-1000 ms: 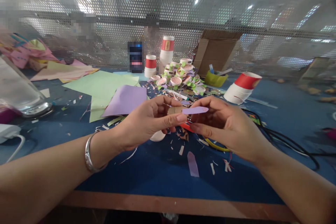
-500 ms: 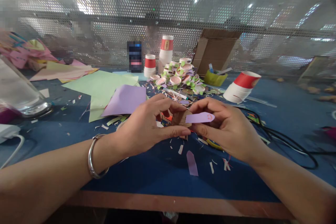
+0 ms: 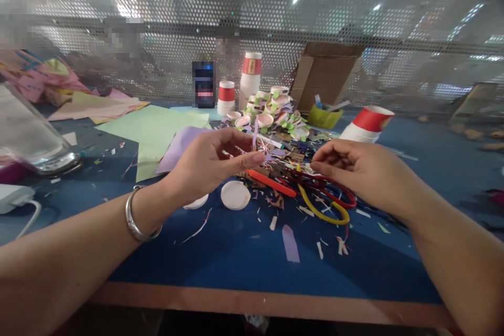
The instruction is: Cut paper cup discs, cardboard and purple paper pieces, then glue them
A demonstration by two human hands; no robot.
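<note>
A narrow purple paper strip (image 3: 255,134) stands upright in the fingers of my left hand (image 3: 212,160), which is closed on it. My right hand (image 3: 350,165) hovers to the right over the scissors, its fingers curled and pinched together; what they hold, if anything, is hidden. Below it lie scissors with red handles (image 3: 348,200) and a yellow-handled pair (image 3: 326,218). An orange cutter (image 3: 271,182) rests between the hands. Near my left wrist is a round white disc (image 3: 235,195), with another partly covered. Closer to me lies a pointed purple paper piece (image 3: 290,244).
Behind the hands is a heap of decorated white discs (image 3: 271,110) amid paper scraps. Paper cups (image 3: 250,76), a phone (image 3: 203,84), a green holder (image 3: 323,116) and cardboard (image 3: 326,76) stand farther back. Green sheets (image 3: 145,128) and a glass (image 3: 35,136) are left.
My hands have moved apart, the left one keeping the purple strip, now upright. The brown cardboard piece is no longer seen between them. Scissors, the cutter and a white disc are uncovered.
</note>
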